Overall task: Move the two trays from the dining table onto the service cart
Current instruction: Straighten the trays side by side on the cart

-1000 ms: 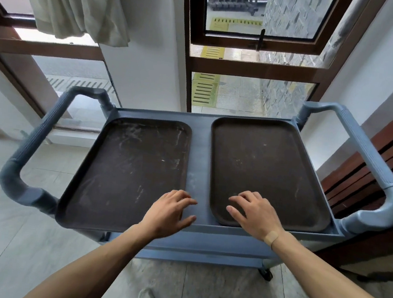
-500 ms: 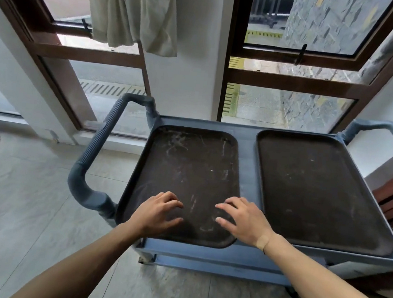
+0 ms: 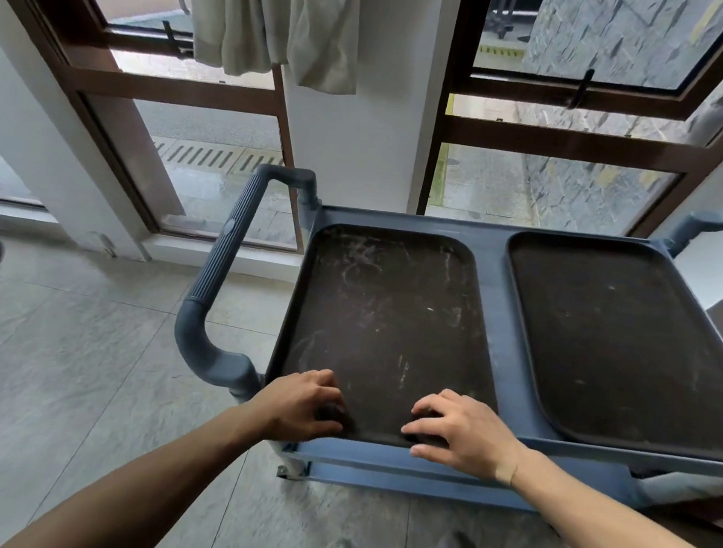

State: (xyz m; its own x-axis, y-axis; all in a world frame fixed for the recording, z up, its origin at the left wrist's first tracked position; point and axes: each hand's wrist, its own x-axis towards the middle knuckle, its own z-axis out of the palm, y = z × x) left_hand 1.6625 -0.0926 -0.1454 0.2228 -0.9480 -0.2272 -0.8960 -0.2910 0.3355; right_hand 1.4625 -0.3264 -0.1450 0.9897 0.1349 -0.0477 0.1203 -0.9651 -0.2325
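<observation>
Head view: nearest are 2 bare arms, reaching forward from the bottom edge. The left hand (image 3: 303, 404) and the right hand (image 3: 459, 433) are both laid on the near short edge of the left tray (image 3: 386, 321). Fingers are curled over the rim and thumbs are tucked at its front, so the tray seems to be held by both hands, though how tight cannot be told. The tray lies straight ahead of the hands, with its long side running away toward the window (image 3: 210, 168). Each hand is set near its own corner, so neither is nearer.

Both trays are flat on the cart (image 3: 490, 287). The right tray (image 3: 611, 340) is just beside the left one, with a strip of blue cart top seen between them. Its near corner hangs close to the front lip.

Little room is left on the far side, where the cart's back wall is met. On the left, the tray edge sits close to the cart handle (image 3: 222, 268). The job looks almost done; only a small nudge may be needed.
</observation>
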